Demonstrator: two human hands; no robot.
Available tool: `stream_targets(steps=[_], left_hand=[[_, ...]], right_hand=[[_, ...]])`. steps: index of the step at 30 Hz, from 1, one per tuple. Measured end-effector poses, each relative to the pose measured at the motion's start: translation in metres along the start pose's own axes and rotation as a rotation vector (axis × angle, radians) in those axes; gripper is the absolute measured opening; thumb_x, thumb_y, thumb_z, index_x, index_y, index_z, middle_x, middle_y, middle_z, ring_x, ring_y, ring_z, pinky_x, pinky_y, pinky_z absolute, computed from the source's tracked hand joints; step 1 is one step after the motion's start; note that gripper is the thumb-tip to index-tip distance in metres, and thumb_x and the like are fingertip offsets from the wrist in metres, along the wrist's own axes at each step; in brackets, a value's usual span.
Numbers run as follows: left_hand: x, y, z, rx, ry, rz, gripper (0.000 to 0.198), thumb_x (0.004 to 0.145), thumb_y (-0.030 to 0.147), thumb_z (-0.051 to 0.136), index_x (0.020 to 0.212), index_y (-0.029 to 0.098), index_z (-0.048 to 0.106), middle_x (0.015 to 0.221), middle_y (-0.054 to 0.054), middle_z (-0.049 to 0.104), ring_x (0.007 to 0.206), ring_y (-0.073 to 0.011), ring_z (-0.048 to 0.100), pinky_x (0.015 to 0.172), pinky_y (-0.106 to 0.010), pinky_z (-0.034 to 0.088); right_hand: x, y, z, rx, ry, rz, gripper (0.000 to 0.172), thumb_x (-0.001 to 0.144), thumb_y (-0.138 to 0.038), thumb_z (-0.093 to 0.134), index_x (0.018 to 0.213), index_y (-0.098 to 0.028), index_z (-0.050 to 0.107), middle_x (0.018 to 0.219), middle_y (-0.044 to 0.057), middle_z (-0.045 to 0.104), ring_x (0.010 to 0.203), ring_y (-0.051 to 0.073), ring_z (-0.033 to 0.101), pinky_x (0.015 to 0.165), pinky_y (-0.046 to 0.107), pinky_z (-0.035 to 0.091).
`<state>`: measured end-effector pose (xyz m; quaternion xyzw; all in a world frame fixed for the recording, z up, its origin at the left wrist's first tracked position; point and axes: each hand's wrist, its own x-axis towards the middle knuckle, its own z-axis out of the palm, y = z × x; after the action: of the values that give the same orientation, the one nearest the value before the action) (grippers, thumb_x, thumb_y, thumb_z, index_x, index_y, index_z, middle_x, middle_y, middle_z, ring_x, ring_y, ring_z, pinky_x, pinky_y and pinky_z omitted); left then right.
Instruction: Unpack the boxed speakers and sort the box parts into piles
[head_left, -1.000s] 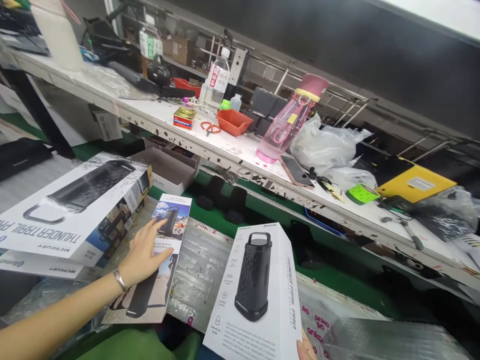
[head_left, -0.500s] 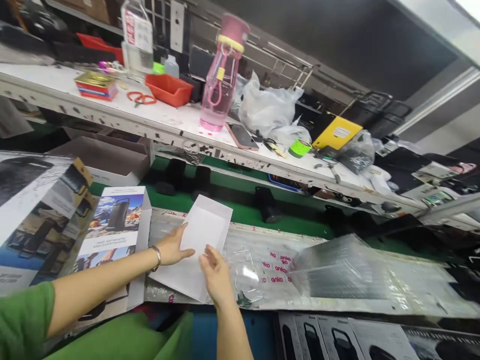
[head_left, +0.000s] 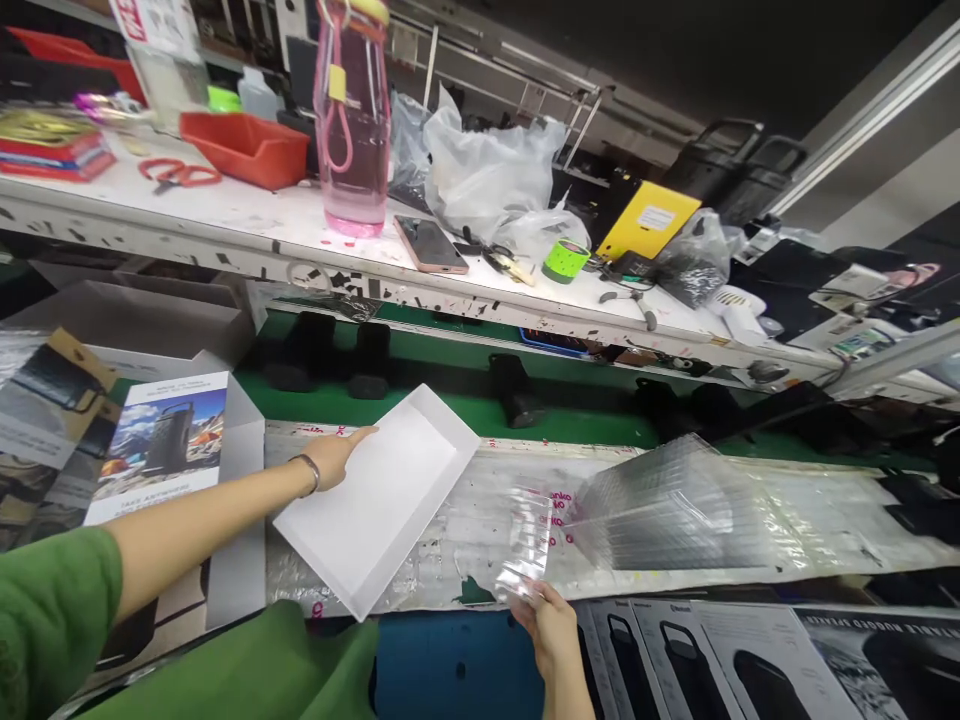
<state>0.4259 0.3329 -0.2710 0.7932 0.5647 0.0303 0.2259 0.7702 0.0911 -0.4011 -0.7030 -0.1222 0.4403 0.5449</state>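
Note:
A shallow white cardboard box (head_left: pixel 394 490), its inside facing up, lies tilted on the plastic-covered bench. My left hand (head_left: pixel 339 460) grips its left edge, fingers over the side. At the bench's front edge, my right hand (head_left: pixel 549 628) pinches the near end of a clear plastic insert (head_left: pixel 527 540), which is slightly blurred. Right of the insert stands a stack of clear plastic pieces (head_left: pixel 664 510). Left of my left arm is a printed carton (head_left: pixel 169 440) with a speaker picture.
Boxed speakers (head_left: pixel 675 660) line the lower right. Black speakers (head_left: pixel 517 390) stand on the green belt (head_left: pixel 442 400) behind the bench. A shelf above holds a pink bottle (head_left: pixel 352 130), a phone (head_left: pixel 431 245), scissors (head_left: pixel 178 174) and green tape (head_left: pixel 566 262).
My right hand has left the white box, moved right and taken hold of the clear plastic insert. The box has turned clockwise in my left hand. The view has shifted to the right.

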Motion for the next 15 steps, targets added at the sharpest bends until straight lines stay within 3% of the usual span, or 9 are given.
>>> stream_targets(steps=[1,3,5,7,9,11,13,15], left_hand=[[0.005,0.011,-0.005,0.015,-0.006,0.028,0.082,0.063,0.013,0.054,0.143,0.023,0.041,0.078,-0.011,0.070,0.079,-0.0347,0.066,0.080,-0.047,0.047],[0.008,0.037,-0.013,0.019,0.022,0.103,0.079,0.068,0.015,0.052,0.145,0.023,0.038,0.113,-0.016,0.066,0.106,-0.0370,0.060,0.093,-0.049,0.042],[-0.001,0.069,-0.017,0.004,0.091,0.278,0.078,0.071,0.020,0.057,0.146,0.024,0.034,0.149,-0.013,0.039,0.132,-0.0364,0.037,0.108,-0.049,0.030],[-0.020,0.098,-0.017,0.023,0.091,0.571,0.078,0.069,0.019,0.062,0.143,0.032,0.039,0.159,-0.001,0.016,0.142,-0.0353,0.016,0.114,-0.050,0.018],[-0.040,0.119,-0.015,0.086,-0.004,0.868,0.074,0.067,0.010,0.060,0.134,0.039,0.048,0.157,0.003,0.024,0.141,-0.0362,0.019,0.114,-0.055,0.013],[-0.052,0.124,-0.014,0.152,-0.111,0.996,0.061,0.068,0.005,0.054,0.120,0.036,0.059,0.137,-0.006,0.053,0.127,-0.0355,0.043,0.109,-0.055,0.022],[-0.054,0.114,-0.018,0.144,-0.102,0.916,0.038,0.070,0.008,0.054,0.101,0.026,0.064,0.102,-0.010,0.068,0.099,-0.0309,0.059,0.097,-0.049,0.037],[-0.049,0.093,-0.026,0.002,0.025,0.671,0.018,0.072,0.016,0.055,0.089,0.022,0.059,0.080,-0.006,0.065,0.080,-0.0250,0.061,0.081,-0.042,0.045]], right_hand=[[-0.006,-0.005,-0.006,0.064,-0.041,0.022,0.039,0.053,-0.038,0.080,0.085,-0.017,0.068,0.083,0.010,0.073,0.077,0.027,0.068,0.071,0.041,0.053],[-0.018,-0.020,-0.013,0.128,-0.135,0.077,0.048,0.051,-0.038,0.083,0.090,-0.015,0.068,0.082,0.010,0.074,0.066,0.021,0.065,0.062,0.034,0.052],[-0.029,-0.039,-0.008,0.053,-0.243,0.111,0.044,0.051,-0.035,0.082,0.086,-0.013,0.068,0.074,0.010,0.073,0.056,0.018,0.062,0.054,0.030,0.049],[-0.039,-0.060,0.011,-0.118,-0.354,0.090,0.034,0.055,-0.034,0.077,0.079,-0.012,0.066,0.067,0.009,0.071,0.048,0.016,0.058,0.047,0.029,0.046],[-0.047,-0.078,0.038,-0.240,-0.467,0.041,0.028,0.058,-0.034,0.072,0.076,-0.013,0.064,0.066,0.008,0.070,0.044,0.015,0.055,0.043,0.028,0.044],[-0.048,-0.092,0.064,-0.294,-0.575,0.009,0.031,0.062,-0.039,0.069,0.077,-0.013,0.062,0.066,0.008,0.069,0.042,0.015,0.054,0.042,0.029,0.044],[-0.037,-0.103,0.082,-0.330,-0.559,-0.074,0.043,0.069,-0.051,0.062,0.088,-0.012,0.062,0.071,0.010,0.070,0.050,0.019,0.060,0.050,0.032,0.049],[-0.011,-0.112,0.091,-0.464,-0.352,-0.236,0.061,0.076,-0.059,0.053,0.110,-0.010,0.058,0.091,0.017,0.071,0.076,0.027,0.068,0.069,0.039,0.054]])
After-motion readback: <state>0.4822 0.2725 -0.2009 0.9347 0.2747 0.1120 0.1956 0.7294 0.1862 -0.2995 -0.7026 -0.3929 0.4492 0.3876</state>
